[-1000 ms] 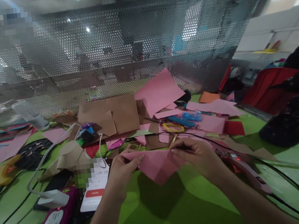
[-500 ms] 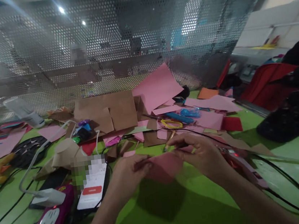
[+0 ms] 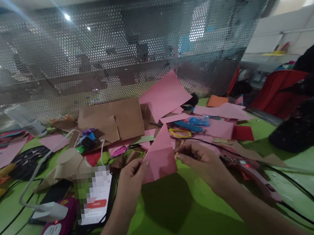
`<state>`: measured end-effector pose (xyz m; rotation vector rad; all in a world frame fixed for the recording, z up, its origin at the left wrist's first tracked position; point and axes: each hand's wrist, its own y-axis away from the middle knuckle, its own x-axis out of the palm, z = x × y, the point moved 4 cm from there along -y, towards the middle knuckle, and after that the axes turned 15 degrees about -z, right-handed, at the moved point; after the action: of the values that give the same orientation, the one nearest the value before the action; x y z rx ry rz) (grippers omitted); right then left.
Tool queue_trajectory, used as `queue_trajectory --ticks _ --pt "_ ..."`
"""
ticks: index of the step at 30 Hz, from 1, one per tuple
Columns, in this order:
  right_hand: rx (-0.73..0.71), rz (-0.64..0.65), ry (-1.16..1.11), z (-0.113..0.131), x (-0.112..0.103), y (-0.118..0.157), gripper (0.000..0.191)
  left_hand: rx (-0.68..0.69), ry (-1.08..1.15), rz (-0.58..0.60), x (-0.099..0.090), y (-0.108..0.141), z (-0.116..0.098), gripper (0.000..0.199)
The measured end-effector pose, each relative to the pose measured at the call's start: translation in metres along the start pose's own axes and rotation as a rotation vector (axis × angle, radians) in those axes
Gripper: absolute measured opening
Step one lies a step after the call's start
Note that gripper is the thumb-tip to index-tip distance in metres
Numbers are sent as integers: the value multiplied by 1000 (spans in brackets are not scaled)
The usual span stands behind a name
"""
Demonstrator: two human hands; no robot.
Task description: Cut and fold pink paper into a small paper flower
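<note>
My left hand (image 3: 132, 179) pinches a piece of pink paper (image 3: 162, 157) by its left edge. The sheet is held up above the green table, has a slanted upper edge and shows a faint crease. At the paper's right edge is my right hand (image 3: 199, 162), its thumb and forefinger closed on a thin yellowish pencil (image 3: 176, 155). Most of that pencil is hidden by the fingers. Just right of this hand lies a pink glue gun (image 3: 257, 179) with a small red light and a black cord.
A phone (image 3: 97, 201) and a purple power strip (image 3: 52, 233) with a white charger lie at left. Behind are brown cardboard (image 3: 102, 118), pink scraps (image 3: 165, 93), yellow-handled scissors (image 3: 180, 132) and a blue tool (image 3: 189, 126). A perforated metal screen (image 3: 109, 54) stands at the back.
The pink paper has turned from low and flat to standing more upright, shifted slightly left. My right hand has let go of its edge; my left hand keeps hold.
</note>
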<state>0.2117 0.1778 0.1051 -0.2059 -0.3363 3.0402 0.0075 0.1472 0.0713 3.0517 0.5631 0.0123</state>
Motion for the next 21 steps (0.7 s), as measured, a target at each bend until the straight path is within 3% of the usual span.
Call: queue_trajectory --ticks 5,12,21 --pt "46 -9 -27 -3 1 0 17 19 8 5 0 1 1 28" --pt "-21 -31 45 -4 1 0 13 118 -73 -5 3 0 1 29" --pt "247 155 -72 -4 16 11 30 282 -234 -23 9 9 -9 26"
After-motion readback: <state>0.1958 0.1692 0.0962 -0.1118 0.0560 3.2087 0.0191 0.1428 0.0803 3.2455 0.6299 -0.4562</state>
